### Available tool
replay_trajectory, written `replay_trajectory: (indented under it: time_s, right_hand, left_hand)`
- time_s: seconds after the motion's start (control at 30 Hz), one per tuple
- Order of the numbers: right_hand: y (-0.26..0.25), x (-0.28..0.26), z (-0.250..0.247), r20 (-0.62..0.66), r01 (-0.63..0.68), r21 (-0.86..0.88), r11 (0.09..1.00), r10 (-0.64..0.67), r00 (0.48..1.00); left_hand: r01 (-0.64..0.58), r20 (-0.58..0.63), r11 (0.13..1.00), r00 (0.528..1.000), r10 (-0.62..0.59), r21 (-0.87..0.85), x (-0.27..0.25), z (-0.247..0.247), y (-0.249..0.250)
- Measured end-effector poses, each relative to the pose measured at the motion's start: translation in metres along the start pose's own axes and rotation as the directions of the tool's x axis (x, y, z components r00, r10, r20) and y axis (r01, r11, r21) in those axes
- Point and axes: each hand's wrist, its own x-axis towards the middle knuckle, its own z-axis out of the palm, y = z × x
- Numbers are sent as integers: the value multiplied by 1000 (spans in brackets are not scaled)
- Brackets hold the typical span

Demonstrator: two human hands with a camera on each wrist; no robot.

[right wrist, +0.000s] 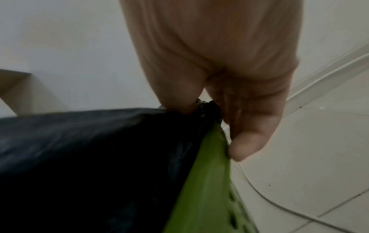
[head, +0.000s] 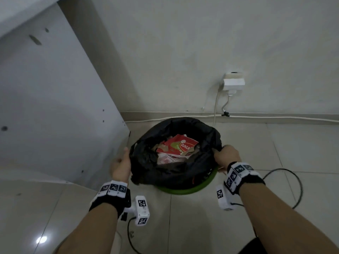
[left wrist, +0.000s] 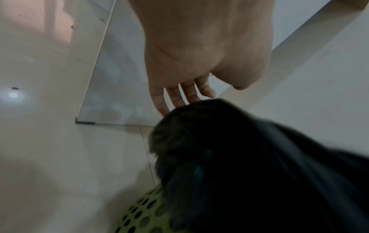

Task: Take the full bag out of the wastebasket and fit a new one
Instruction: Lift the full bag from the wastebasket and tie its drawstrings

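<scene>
A black bag [head: 165, 173] lines a green perforated wastebasket [head: 183, 190] on the tiled floor. Its mouth is open over red and white packaging [head: 179, 145]. My left hand [head: 121, 163] lies against the bag's left edge. In the left wrist view its straight fingers [left wrist: 179, 99] touch the top of the black bag [left wrist: 239, 165], above the green wastebasket [left wrist: 139, 217]. My right hand [head: 224, 155] grips the bag's right edge. In the right wrist view my right hand [right wrist: 207, 107] pinches a bunched fold of the bag [right wrist: 89, 149] just above the green rim [right wrist: 203, 181].
A white cabinet panel [head: 55, 107] stands close on the left of the basket. The wall behind carries a socket with a plug [head: 233, 82], and a white cable [head: 275, 117] runs along the skirting. A black cable [head: 293, 180] loops on the floor to the right.
</scene>
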Motion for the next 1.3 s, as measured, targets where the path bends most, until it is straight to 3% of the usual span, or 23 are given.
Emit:
replay_trajectory:
  time_s: [0.07, 0.17, 0.23, 0.37, 0.43, 0.53, 0.6, 0.7, 0.73, 0.8, 0.87, 0.93, 1.03, 1.13, 1.2, 1.3]
  right_hand:
    - [8, -4, 3, -107, 28, -13, 1000, -29, 994]
    - [26, -3, 23, -144, 116, -6, 993, -116, 983]
    - [32, 2, 30, -183, 158, -3, 987, -156, 971]
    - [31, 20, 12, -314, 150, 148, 978, -97, 945]
    - [22, 25, -5, -287, 109, 296, 949, -21, 958]
    - [5, 27, -15, -149, 117, 366, 923, -66, 987]
    - [-12, 21, -11, -110, 125, 525, 842, -78, 991]
    - [-38, 10, -12, -82, 144, 866, 479, -149, 985]
    - [-45, 4, -18, -99, 151, 925, 349, -164, 982]
    - [-46, -13, -30, -197, 251, 924, 289, -203, 959]
    - [-31, -20, -26, -266, 318, 884, 342, -191, 945]
    - [-5, -27, 0, -215, 268, 801, 535, -161, 963]
    - [32, -35, 41, -166, 237, 482, 844, -178, 970]
    - [28, -24, 40, -271, 365, 334, 869, -282, 920]
    - [12, -7, 27, -279, 394, 340, 854, -308, 909]
    - [-14, 5, 6, -209, 355, 419, 836, -292, 933]
  left_hand:
    - [141, 91, 987, 987, -134, -76, 4, 8, -4]
    - [310, 328, 946, 906, -267, -89, -12, 20, -5]
    - [291, 380, 954, 893, -243, -74, -10, 21, -10]
    - [317, 390, 937, 889, -239, -147, 8, 4, -6]
    - [286, 404, 907, 903, -148, -308, 16, -5, 10]
    - [228, 467, 852, 884, 22, -472, 12, -10, 45]
    - [171, 539, 903, 839, 76, -394, -3, -6, 73]
    - [0, 507, 958, 848, 152, -288, -18, -2, 99]
    - [-69, 443, 928, 864, 239, -367, -19, -1, 104]
    - [-113, 400, 782, 810, 429, -613, -21, -7, 104]
    - [5, 474, 738, 769, 428, -675, -23, -6, 89]
    - [36, 554, 849, 773, 310, -527, -24, 4, 64]
    - [-140, 507, 966, 829, 235, -219, -23, 19, 39]
    - [-172, 462, 983, 868, 184, -68, -29, 19, 39]
    - [-203, 492, 979, 854, 170, 13, -31, 15, 40]
    - [-207, 566, 978, 806, 171, 0, -37, 7, 45]
